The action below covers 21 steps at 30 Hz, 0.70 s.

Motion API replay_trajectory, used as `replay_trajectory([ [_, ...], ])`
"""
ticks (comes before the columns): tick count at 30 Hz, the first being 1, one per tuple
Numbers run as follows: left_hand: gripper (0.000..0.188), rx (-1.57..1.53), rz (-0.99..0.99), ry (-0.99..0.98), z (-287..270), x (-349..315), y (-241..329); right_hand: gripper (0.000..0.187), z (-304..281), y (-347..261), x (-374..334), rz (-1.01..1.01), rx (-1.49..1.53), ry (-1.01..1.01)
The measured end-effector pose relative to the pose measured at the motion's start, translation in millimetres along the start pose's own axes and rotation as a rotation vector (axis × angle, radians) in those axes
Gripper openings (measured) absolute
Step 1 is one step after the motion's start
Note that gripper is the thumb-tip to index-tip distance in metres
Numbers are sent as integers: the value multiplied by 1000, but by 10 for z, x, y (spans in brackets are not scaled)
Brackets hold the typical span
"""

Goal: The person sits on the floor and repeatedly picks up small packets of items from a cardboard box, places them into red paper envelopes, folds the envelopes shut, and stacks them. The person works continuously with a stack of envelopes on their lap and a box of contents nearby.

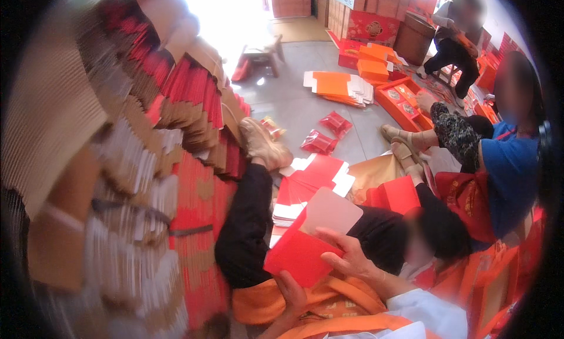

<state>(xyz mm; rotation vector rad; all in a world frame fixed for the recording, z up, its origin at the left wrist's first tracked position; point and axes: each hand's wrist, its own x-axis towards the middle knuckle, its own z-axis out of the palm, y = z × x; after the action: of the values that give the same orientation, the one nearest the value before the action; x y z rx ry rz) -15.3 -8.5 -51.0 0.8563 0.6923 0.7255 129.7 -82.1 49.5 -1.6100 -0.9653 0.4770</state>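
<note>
A small red cardboard box (301, 254) is held up over my lap, its pale inner flap (332, 212) standing raised at the top. My left hand (291, 291) grips the box from below at its lower edge. Against the right side is my right hand (348, 254), its fingers closed on the box around the base of the flap. Just beyond the box, a stack of flat red-and-white box blanks (305, 186) lies between my legs. A folded red box (392, 195) stands to the right of that stack.
Tall bundles of flattened cartons (197, 221) rise close on my left. Red packets (320, 140) and orange box blanks (341, 86) lie on the grey floor ahead. A co-worker in blue (511, 168) sits at right by an orange tray (402, 107); another person (455, 45) sits farther back.
</note>
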Motion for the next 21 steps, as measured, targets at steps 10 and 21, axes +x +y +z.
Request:
replay_trajectory([
  [10, 49, 522, 105, -282, -716, -513, 25, 28, 8, 281, -746, 188, 153, -504],
  [21, 34, 645, -28, -758, -989, -247, 14, 14, 238, 353, -1159, 228, 439, -161],
])
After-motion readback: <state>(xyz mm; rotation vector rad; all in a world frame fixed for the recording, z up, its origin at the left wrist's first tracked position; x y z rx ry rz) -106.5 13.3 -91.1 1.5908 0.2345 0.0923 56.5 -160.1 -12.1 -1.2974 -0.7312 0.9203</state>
